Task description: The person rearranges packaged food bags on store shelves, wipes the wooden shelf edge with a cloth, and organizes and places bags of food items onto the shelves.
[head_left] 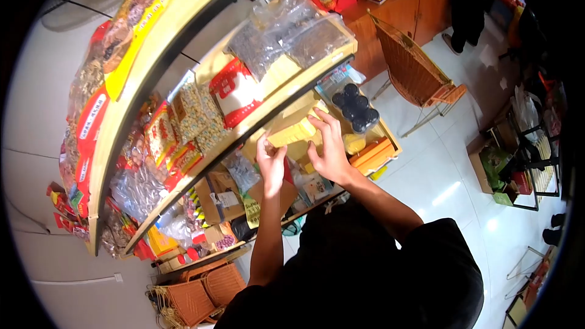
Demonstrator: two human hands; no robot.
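Observation:
A yellow block-shaped packet (294,133) sits between my two hands, in front of a wooden shelf unit. My left hand (271,163) grips its near left end with thumb and fingers. At the other end, my right hand (329,151) has its fingers bent round the packet's right side. What is printed on the packet cannot be made out. Just beyond my right hand, several black-lidded jars (356,108) stand on the shelf. A smaller yellow bundle (354,143) lies beside my right wrist.
Bagged dried goods (198,113) and a red-and-white bag (235,92) fill the shelf to the left. Clear plastic bags (286,36) lie on the upper shelf. A wicker chair (411,67) stands at the right, near another person's legs (468,9). Boxes (222,198) crowd the lower shelf.

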